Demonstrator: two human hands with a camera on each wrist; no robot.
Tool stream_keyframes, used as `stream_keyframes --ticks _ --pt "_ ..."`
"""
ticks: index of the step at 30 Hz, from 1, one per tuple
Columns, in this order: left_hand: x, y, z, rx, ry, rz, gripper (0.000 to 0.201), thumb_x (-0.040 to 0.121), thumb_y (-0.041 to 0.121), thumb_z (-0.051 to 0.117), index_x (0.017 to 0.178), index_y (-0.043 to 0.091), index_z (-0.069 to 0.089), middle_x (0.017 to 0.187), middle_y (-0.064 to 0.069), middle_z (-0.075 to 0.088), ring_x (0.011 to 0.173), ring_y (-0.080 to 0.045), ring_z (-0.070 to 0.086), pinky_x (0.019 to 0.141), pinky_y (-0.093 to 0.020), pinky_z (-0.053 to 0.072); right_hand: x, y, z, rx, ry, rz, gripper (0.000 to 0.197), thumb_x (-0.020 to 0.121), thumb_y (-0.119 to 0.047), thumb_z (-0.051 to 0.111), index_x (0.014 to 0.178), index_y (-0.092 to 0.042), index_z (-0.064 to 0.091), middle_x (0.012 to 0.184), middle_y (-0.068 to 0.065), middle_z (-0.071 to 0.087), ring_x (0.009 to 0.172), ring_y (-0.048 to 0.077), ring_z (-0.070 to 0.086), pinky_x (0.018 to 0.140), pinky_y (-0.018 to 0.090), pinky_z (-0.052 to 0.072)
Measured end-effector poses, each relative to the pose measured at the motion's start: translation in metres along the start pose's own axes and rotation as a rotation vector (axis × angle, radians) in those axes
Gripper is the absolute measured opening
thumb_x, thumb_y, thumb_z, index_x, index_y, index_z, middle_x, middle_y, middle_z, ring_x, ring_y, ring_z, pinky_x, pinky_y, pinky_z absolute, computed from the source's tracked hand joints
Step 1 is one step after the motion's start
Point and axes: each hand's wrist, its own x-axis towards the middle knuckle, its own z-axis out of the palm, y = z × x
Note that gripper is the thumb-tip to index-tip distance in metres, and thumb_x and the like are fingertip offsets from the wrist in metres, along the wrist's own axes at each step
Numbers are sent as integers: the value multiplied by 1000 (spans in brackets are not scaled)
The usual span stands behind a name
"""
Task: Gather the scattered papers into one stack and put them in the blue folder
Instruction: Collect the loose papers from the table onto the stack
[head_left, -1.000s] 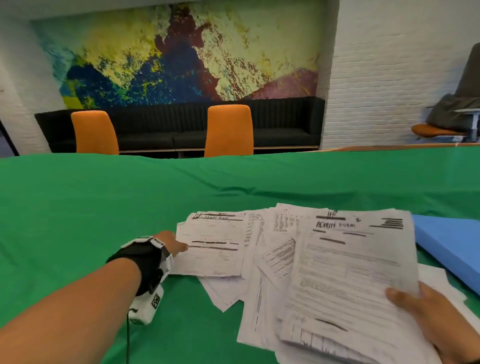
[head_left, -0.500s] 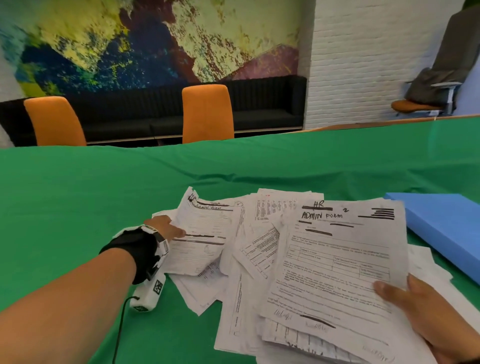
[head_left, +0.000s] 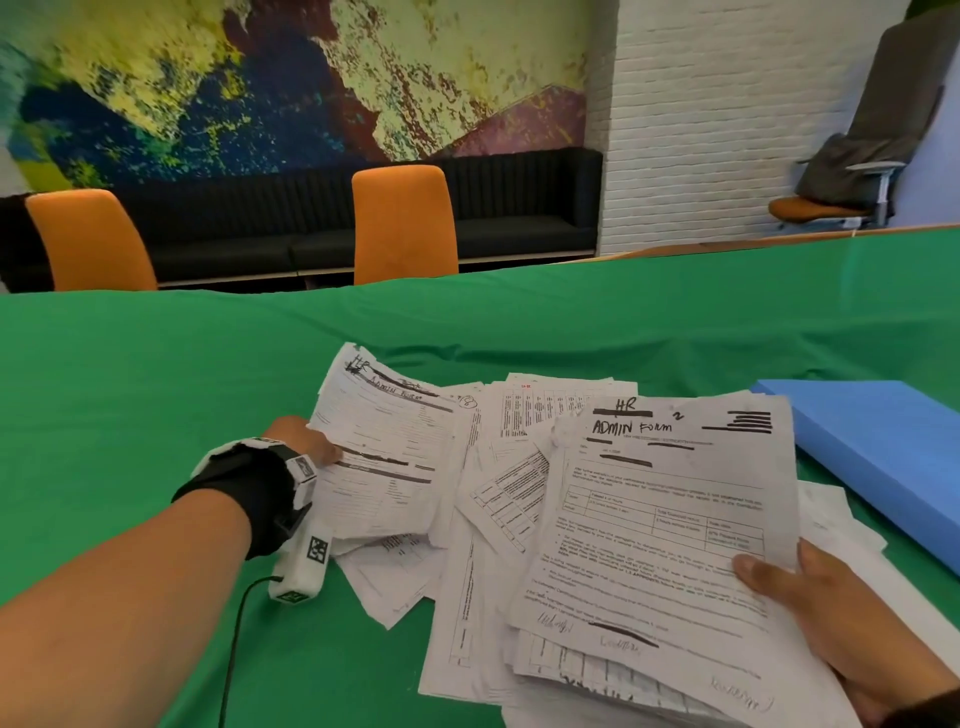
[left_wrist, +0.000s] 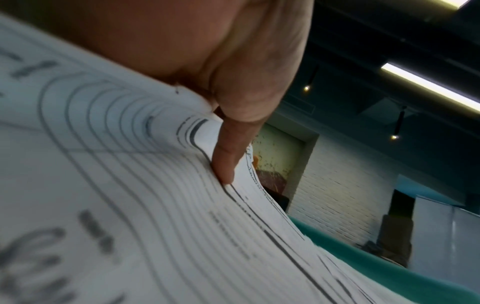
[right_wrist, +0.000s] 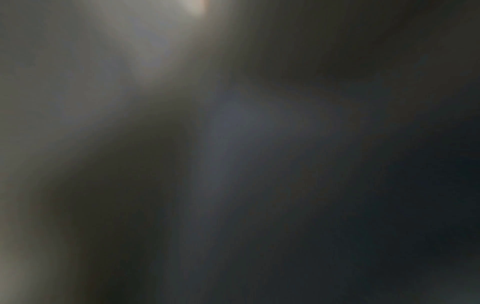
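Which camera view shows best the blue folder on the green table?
The head view: the blue folder lies closed at the right, beside the papers, with its top and near edge plain. The left wrist view shows only paper and a finger; the right wrist view is dark and blurred.

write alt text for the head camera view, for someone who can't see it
Two bare hands gather scattered printed papers on a green-covered table: the left hand grips a curled sheet, while the right hand holds a bundle topped by an "HR Admin Form" page. A closed blue folder lies to the right; orange chairs stand beyond.
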Motion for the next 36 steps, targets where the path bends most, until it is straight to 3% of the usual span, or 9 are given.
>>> stream_keyframes --ticks 3,5,12,16,19,23,27,32,36 --pt "-4 -25 -30 -104 64 -69 47 79 17 82 114 -8 65 119 -25 67 100 -38 66 92 -44 54 -2 1 0 24 -9 1 23 101 -6 58 110 -27 61 94 15 81 80 45 77 64 52 65" --pt "-12 -43 -54 -167 61 -131 46 81 17 80 115 -9 61 122 -27 64 102 -39 65 93 -46 52 -4 1 2 37 -18 -7 23 100 -5 57 112 -24 63 99 15 81 84 45 77 77 58 62" --pt "-52 -96 -96 -133 30 -261 58 91 16 69 135 -14 48 150 -30 40 132 -46 44 111 -50 33 -8 0 5 24 1 -19 21 100 -6 59 112 -22 63 100 17 80 84 46 77 89 65 56" --pt "-58 -123 -86 67 11 -225 46 101 22 55 135 -10 51 150 -27 42 134 -38 46 108 -39 36 -9 1 7 11 4 -28 24 100 -7 58 120 -21 62 109 19 78 90 48 76 88 63 57" --pt "-67 -141 -83 255 13 -105 28 101 21 53 124 6 60 143 -17 55 128 -29 54 96 -27 43 -10 1 9 2 3 -39 27 100 -5 58 124 -16 60 114 20 75 97 48 73 90 61 56" --pt "-74 -152 -91 371 6 -23 39 101 23 47 138 16 58 142 -8 57 126 -24 55 100 -24 43 -9 3 10 -2 16 -55 29 99 -3 58 128 -11 58 115 21 73 100 47 71 95 62 54" --pt "-75 -138 -95 395 38 116 35 100 20 50 133 18 62 131 -9 65 116 -26 61 97 -30 47 -6 5 11 -10 42 -64 27 99 -3 58 126 -10 58 112 19 73 98 45 70 97 61 52" --pt "-85 -96 -63 532 -139 344 23 96 21 51 106 19 71 103 0 71 93 -17 66 85 -31 55 -3 7 11 -27 47 -63 31 99 -5 59 129 -13 57 114 18 73 99 46 71 95 62 54" --pt "-86 -77 -27 723 -298 475 36 81 24 47 108 9 64 122 -6 57 107 -25 61 89 -38 56 -2 6 10 -43 42 -74 32 100 -8 59 131 -15 57 111 14 73 98 43 71 79 49 58"
